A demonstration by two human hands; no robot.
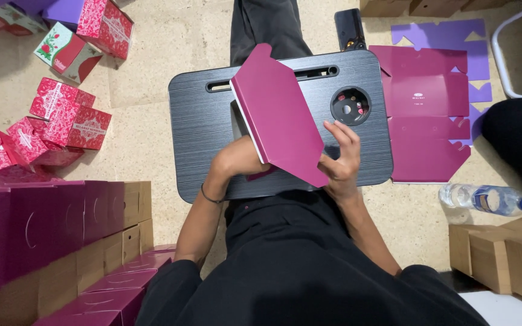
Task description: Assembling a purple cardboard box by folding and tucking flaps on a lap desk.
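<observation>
A magenta cardboard box blank (pixel 280 116), partly folded, stands tilted over a black lap tray (pixel 200 121). My right hand (pixel 341 158) grips its lower right corner, fingers spread on the panel's edge. My left hand (pixel 237 162) is under the blank's lower left side, mostly hidden behind it, holding it from inside. A thin band circles my left wrist.
Flat magenta and purple box blanks (pixel 427 115) lie stacked right of the tray. Folded red patterned boxes (pixel 67 118) sit at left, magenta and brown boxes (pixel 49 229) at lower left. A water bottle (pixel 490 199), brown cartons (pixel 509 256) and a dark phone (pixel 350 27) lie nearby.
</observation>
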